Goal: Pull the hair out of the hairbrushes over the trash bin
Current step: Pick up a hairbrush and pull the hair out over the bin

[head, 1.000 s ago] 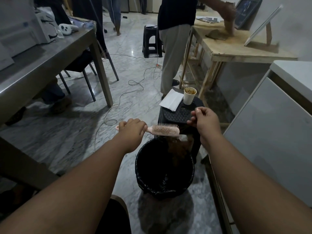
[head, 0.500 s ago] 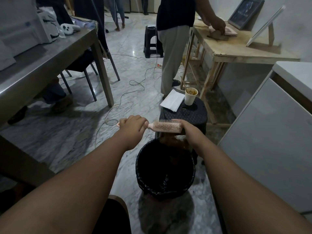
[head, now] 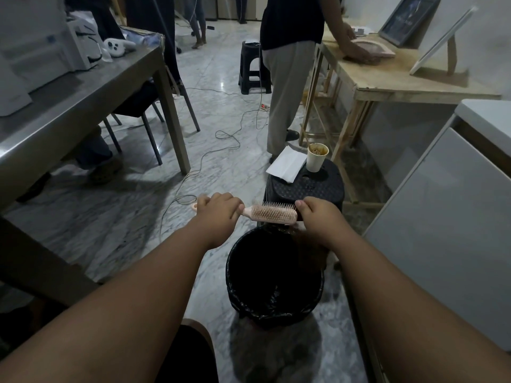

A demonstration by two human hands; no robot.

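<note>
Hairbrush (head: 272, 214) handle mostly hidden in left hand (head: 218, 210) grip; right hand (head: 318, 217) pinches its tip over bin (head: 231, 275).

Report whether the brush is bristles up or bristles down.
Bristles up: the brush, gripped at the handle by the left hand, lies level with its pins pointing up toward the camera.

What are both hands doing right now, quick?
Left hand: grip closed round the handle of the pink hairbrush.
Right hand: grip closed, pinching the far end of the brush head.
</note>
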